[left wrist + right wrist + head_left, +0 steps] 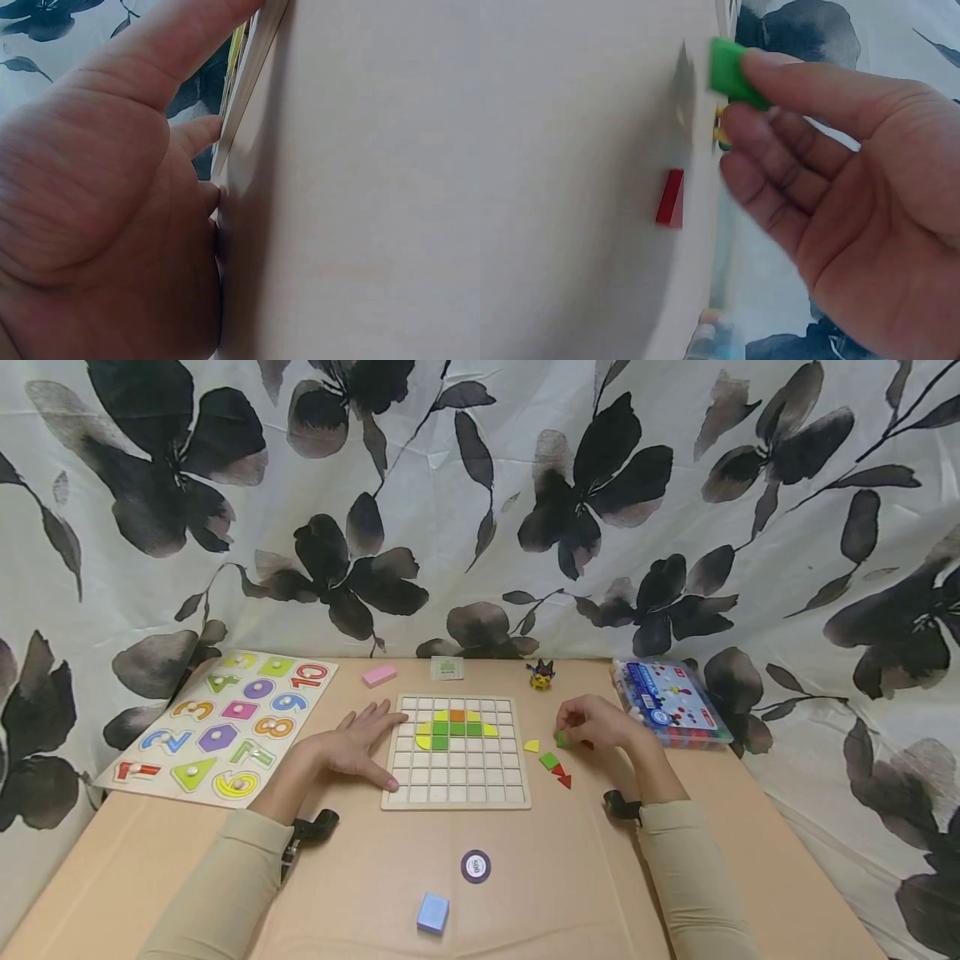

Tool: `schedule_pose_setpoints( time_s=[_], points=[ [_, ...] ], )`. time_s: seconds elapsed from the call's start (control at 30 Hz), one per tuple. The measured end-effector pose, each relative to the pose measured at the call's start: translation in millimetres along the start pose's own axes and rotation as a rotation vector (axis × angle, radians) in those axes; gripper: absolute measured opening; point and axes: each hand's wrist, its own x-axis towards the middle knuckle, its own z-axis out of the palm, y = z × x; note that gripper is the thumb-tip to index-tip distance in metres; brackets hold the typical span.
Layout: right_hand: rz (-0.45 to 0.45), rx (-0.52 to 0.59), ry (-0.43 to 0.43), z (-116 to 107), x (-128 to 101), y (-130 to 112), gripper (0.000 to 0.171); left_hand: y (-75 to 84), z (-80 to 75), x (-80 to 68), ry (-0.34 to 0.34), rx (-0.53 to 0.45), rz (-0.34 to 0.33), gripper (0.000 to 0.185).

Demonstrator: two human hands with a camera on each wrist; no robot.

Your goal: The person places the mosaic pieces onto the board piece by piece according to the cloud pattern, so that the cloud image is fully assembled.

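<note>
My left hand lies spread at the left edge of a white gridded board, its thumb and index finger touching the frame. Green, yellow and orange tiles fill some cells in the board's upper half. To the right of the board, my right hand pinches a green square tile between thumb and fingers, raised off the table. Near it lie a yellow quarter-round tile, another green square and small red triangles. The right wrist view shows one red piece below the hand.
A number-and-shape puzzle board lies at left, a boxed set at right. Behind the grid are a pink block, a small card and a toy figure. A round chip and blue block sit in front.
</note>
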Motion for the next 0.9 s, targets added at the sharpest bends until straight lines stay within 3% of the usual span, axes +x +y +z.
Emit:
schedule_pose_setpoints(
  time_s=[0.2, 0.33, 0.57, 0.9],
  points=[
    [-0.116, 0.088, 0.19, 5, 6, -11, 0.014, 1.6, -1.6, 0.3, -0.016, 0.028, -0.019, 0.123],
    [-0.164, 0.156, 0.251, 14, 12, -26, 0.026, 1.6, -1.7, -0.3, -0.016, 0.029, -0.023, 0.123],
    [-0.177, 0.133, 0.228, 38, 30, -56, 0.026, 1.0, -1.3, -0.7, -0.011, 0.028, -0.023, 0.124],
    [-0.263, -0.021, 0.115, 70, 56, -82, 0.027, 1.0, -0.5, -0.5, -0.008, 0.029, -0.015, 0.123]
  ],
)
